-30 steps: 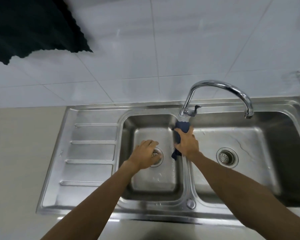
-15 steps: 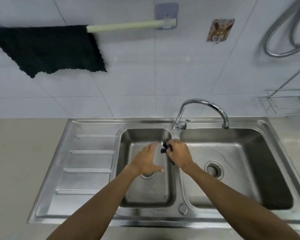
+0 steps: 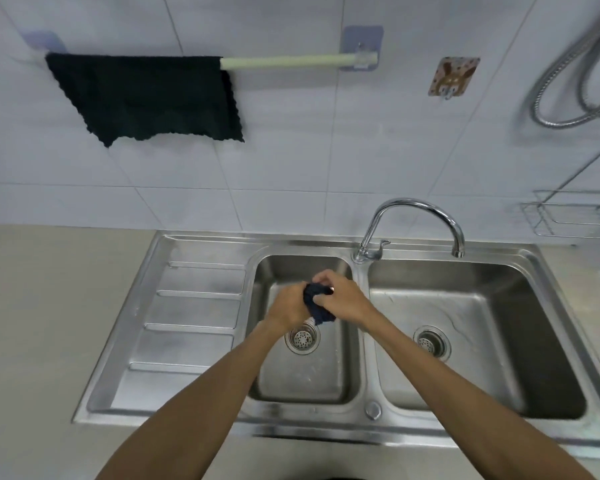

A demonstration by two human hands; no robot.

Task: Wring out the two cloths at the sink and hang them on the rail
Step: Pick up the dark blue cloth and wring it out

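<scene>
Both hands over the left basin of the steel sink, left hand and right hand each clenched around one bunched dark blue cloth, held just above the drain. On the wall behind, a second dark cloth draped over the left part of the pale rail, right part bare.
</scene>
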